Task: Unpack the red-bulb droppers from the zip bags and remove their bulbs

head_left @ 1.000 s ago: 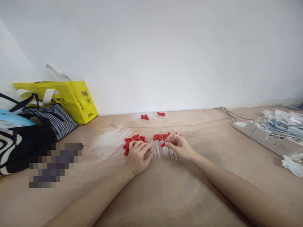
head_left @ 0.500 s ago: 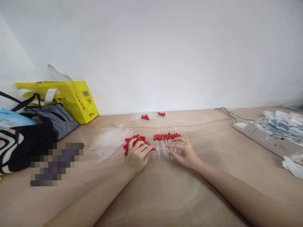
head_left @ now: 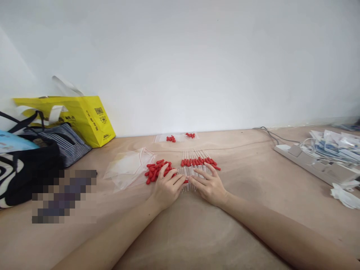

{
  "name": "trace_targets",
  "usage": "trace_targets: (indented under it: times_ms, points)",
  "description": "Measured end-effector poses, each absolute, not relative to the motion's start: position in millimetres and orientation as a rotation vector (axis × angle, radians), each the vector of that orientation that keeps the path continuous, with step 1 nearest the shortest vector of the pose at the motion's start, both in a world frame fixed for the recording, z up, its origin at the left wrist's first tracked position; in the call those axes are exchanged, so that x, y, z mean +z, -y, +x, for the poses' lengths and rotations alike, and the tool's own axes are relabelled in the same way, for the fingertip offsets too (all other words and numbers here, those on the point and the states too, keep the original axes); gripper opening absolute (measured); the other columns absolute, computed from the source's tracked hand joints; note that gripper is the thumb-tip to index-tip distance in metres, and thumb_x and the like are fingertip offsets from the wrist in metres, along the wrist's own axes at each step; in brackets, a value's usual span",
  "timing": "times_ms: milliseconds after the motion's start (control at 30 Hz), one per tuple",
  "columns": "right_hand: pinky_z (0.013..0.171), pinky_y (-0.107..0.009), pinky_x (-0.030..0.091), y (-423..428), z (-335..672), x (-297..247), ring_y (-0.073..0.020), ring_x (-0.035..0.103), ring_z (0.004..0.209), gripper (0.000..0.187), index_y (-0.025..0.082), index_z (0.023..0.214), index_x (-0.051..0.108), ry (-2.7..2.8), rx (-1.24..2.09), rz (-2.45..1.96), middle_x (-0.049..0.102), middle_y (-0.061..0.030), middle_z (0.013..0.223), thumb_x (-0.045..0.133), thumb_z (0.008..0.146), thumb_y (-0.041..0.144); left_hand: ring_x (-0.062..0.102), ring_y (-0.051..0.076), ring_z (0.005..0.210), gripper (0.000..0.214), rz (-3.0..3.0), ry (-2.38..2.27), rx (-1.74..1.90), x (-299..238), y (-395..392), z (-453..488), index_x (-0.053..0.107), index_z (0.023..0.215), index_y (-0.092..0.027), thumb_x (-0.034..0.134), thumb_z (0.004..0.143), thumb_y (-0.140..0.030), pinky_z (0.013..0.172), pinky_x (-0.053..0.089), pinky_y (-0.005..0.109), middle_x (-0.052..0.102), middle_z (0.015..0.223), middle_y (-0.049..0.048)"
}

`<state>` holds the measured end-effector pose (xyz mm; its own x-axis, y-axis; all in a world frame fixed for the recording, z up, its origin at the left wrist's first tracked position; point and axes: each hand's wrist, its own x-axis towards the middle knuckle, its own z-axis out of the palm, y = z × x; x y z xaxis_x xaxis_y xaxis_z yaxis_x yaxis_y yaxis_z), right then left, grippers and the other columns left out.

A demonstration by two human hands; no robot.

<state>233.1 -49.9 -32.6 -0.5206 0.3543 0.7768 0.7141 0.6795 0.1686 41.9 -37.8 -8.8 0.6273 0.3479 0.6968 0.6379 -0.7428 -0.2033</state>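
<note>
My left hand pinches a red rubber dropper bulb, whose end shows between my fingertips. Meeting it from the right, my right hand has its fingers closed on a glass dropper tube, now mostly hidden behind them. Under both hands lies a row of clear glass tubes. Just beyond them, finished droppers with red bulbs lie side by side, their thin glass tips pointing away. A heap of loose red bulbs is beside my left fingers.
Clear zip bags lie left of the heap. Farther back, a flat bag carries more red-bulbed pieces. Yellow and black bags stand left, near a blurred-out object. At right are a power strip and plastic packets.
My right hand has moved left, closing the gap to my left hand. The glass tube that showed between them is now covered, and the bulb sits at my right fingertips.
</note>
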Motion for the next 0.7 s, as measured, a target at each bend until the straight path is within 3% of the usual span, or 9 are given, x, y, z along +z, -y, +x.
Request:
trace_targets:
  times_ms: [200, 500, 700]
  points:
    - [0.104, -0.047, 0.013, 49.6, 233.4, -30.9, -0.017, 0.051, 0.106, 0.029, 0.021, 0.095, 0.059, 2.166, -0.625, -0.77, 0.068, -0.0002, 0.086, 0.038, 0.081, 0.005, 0.056, 0.02, 0.097, 0.023, -2.419, 0.718, -0.831, -10.6, 37.2, 39.6, 0.063, 0.088, -0.022, 0.043, 0.082, -0.012, 0.102, 0.02, 0.052, 0.065, 0.102, 0.0017]
    - [0.104, -0.047, 0.013, 48.4, 232.6, -31.6, -0.0155, 0.051, 0.107, 0.028, 0.019, 0.088, 0.059, 2.169, -0.561, -0.781, 0.068, -0.0003, 0.077, 0.036, 0.08, 0.004, 0.053, 0.023, 0.101, 0.027, -2.484, 0.72, -0.825, -10.3, 35.5, 36.0, 0.064, 0.082, -0.024, 0.042, 0.077, -0.008, 0.102, 0.006, 0.06, 0.066, 0.098, -0.0019]
    - [0.104, -0.047, 0.014, 49.1, 231.8, -31.2, -0.0156, 0.051, 0.107, 0.028, 0.02, 0.088, 0.059, 2.173, -0.54, -0.793, 0.068, -0.0003, 0.076, 0.038, 0.079, 0.005, 0.053, 0.023, 0.102, 0.028, -2.503, 0.749, -0.827, -9.8, 37.7, 38.1, 0.063, 0.084, -0.024, 0.041, 0.077, -0.008, 0.101, 0.004, 0.061, 0.067, 0.098, -0.0006]
